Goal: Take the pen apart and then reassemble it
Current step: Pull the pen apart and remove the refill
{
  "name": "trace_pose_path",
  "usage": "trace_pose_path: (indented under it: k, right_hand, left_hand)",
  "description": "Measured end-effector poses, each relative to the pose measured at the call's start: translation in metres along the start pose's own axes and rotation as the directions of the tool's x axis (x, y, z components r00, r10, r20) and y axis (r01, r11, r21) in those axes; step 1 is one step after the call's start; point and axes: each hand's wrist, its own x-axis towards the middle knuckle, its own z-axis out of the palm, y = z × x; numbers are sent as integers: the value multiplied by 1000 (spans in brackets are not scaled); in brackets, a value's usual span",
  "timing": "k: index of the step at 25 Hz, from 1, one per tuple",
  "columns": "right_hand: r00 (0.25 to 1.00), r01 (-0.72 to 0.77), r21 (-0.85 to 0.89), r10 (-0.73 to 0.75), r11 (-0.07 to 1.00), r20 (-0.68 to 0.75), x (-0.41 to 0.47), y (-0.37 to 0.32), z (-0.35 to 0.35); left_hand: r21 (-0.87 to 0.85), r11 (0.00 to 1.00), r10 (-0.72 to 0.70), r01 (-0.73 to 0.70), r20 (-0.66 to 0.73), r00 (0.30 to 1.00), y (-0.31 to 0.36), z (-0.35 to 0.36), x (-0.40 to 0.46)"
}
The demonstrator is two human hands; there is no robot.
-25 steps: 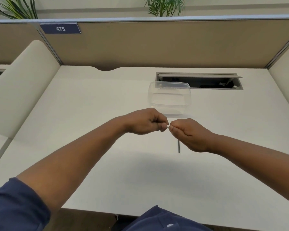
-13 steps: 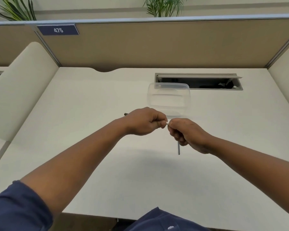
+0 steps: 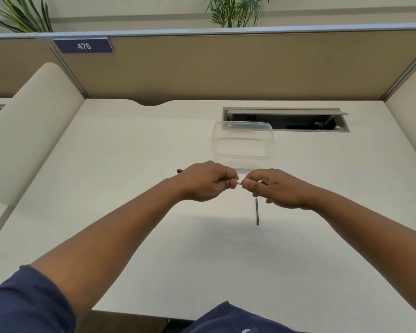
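My left hand (image 3: 207, 181) and right hand (image 3: 276, 188), knuckles up, pinch the pen (image 3: 238, 182) between them; a dark rod (image 3: 257, 211) lies just below.

Single head view, looking forward-down, close over desk (image 3: 135, 150)

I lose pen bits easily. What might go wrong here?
The thin dark rod lies loose on the desk right under the right hand; a knock may roll it away. The small white piece pinched between both hands could slip and drop, since the clear container sits behind, not beneath.
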Motion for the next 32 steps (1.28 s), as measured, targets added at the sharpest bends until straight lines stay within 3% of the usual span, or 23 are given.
trace_pose_path:
  k: [3,9,16,18,20,23,25,26,28,30,32]
  right_hand:
    - [999,-21,175,16,984,34,-1,-3,3]
    - [999,-17,184,8,983,47,-1,-4,6]
    - [996,39,339,-66,940,67,1,-1,14]
    - [992,128,240,-126,962,-24,0,1,17]
    - [966,240,-40,-243,970,-88,-1,5,19]
    - [875,407,-498,-484,766,-30,-3,6,21]
    - [861,413,-555,-509,723,-23,-4,9,22]
    - [890,373,-472,-452,799,-62,-4,10,23]
    - [981,181,20,-179,983,-73,-4,8,25]
    - [997,-40,445,8,895,75,-4,3,26]
    - [991,-97,565,28,819,128,-3,4,26]
  left_hand:
    - [1,1000,16,-16,-6,1000,2,0,0]
    - [3,1000,27,-27,-7,1000,1,1,1]
    - [-7,999,49,-49,-3,999,2,2,2]
    - [-68,997,32,-28,50,998,3,-1,2]
    - [-182,983,22,6,152,988,3,-4,3]
    - [-302,951,26,66,291,956,3,-7,4]
    - [-305,950,22,69,284,959,4,-6,3]
    - [-271,961,18,50,243,970,4,-5,2]
    - [-136,991,18,2,141,990,6,-3,1]
    - [-15,999,46,-45,49,998,7,0,1]
    - [27,997,72,-73,10,997,7,1,2]
